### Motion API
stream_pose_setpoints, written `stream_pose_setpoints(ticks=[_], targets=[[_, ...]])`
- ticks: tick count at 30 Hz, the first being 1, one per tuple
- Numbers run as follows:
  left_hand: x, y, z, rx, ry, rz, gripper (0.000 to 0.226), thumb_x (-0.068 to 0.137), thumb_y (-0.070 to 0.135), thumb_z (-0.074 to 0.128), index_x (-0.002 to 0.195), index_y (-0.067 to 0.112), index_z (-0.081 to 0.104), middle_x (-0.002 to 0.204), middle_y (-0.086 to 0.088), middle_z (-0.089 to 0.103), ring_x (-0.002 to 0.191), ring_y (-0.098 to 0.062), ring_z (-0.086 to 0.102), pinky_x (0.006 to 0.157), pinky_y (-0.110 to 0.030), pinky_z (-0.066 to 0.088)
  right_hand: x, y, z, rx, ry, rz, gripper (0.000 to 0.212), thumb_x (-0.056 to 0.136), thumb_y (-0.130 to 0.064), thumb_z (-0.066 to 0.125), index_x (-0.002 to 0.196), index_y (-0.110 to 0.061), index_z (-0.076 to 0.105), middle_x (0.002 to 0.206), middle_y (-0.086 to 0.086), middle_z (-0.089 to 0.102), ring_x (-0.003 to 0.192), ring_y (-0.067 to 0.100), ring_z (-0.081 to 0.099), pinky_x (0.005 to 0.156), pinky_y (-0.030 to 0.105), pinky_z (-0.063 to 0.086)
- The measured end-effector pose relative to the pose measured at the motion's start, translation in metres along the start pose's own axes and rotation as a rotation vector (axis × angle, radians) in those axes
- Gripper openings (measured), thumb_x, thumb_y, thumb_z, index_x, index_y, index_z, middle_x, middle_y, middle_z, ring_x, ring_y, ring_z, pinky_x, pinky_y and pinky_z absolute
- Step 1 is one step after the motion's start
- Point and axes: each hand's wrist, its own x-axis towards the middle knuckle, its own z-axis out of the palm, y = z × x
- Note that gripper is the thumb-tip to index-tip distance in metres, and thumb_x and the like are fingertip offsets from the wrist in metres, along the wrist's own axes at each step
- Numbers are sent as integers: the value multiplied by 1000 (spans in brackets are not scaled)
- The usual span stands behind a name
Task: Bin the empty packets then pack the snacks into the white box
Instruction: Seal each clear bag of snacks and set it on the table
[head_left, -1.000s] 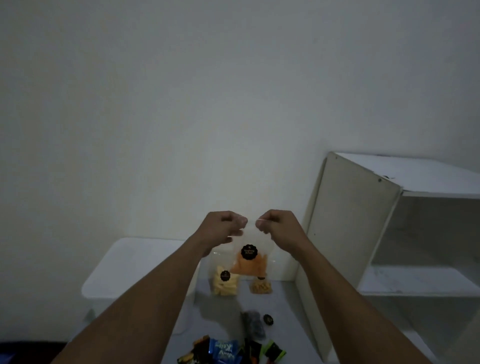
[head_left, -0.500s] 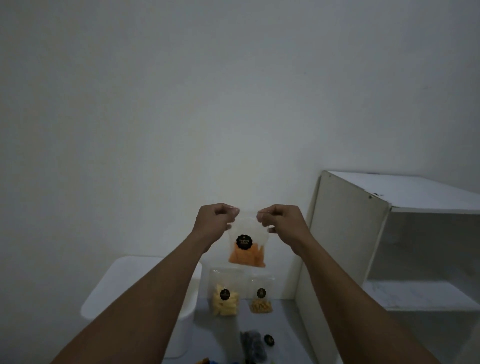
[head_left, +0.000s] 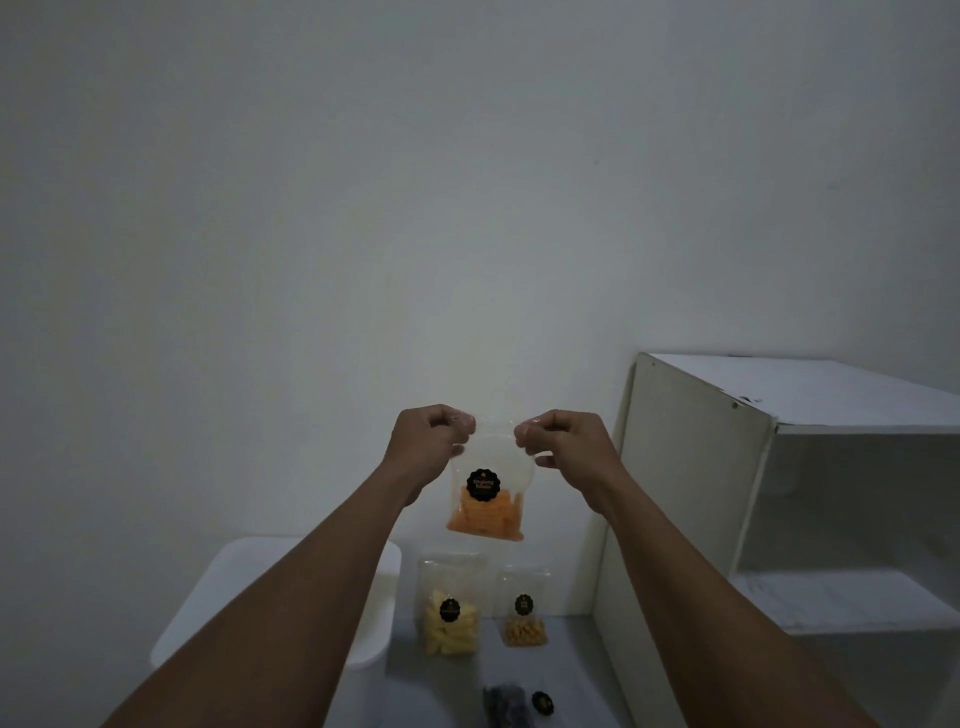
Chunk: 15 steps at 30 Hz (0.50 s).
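I hold a clear packet of orange snacks (head_left: 485, 512) with a black round label up in front of the wall. My left hand (head_left: 428, 441) pinches its top left corner and my right hand (head_left: 563, 441) pinches its top right corner. Below it, two more clear packets lean against the wall: one with yellow snacks (head_left: 451, 621) and one with brown snacks (head_left: 524, 618). A dark packet (head_left: 506, 706) lies on the floor at the bottom edge. The white box (head_left: 234, 587) with its lid on stands at the lower left, partly behind my left forearm.
A white open shelf unit (head_left: 691, 493) stands on the right, its side panel close to my right forearm. A plain white wall fills the upper view. The grey floor (head_left: 566, 675) runs between the box and the shelf.
Both hands have lifted the orange snack packet higher, away from the two packets on the floor. The camera has tilted up, so the colourful wrappers at the bottom have left the view.
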Motion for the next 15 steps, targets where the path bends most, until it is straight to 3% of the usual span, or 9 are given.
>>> stream_pose_setpoints(ticks=[4,11,15], targets=[[4,-2,1,75,32,48,9,86,10,70,79,12,75,87,-4,75,89,-23,69,86,-36,58,2,-2,5,-44,-75,0,9,86,-14,69,88,-7,72,89,7,74,76,11,65,69,30,53],[1,7,12,-34,-122,-10,10,90,7,64,95,5,73,98,-10,73,87,-17,65,79,-31,58,9,-6,7,-131,-2,-98,7,85,-13,72,80,-8,73,75,5,69,65,9,60,64,24,50],[6,5,11,98,-66,76,9,89,16,70,89,9,75,84,-6,76,79,-18,65,80,-35,56,9,-4,8,-40,-26,-67,11,82,-15,77,90,-8,77,80,7,75,68,10,67,64,25,54]])
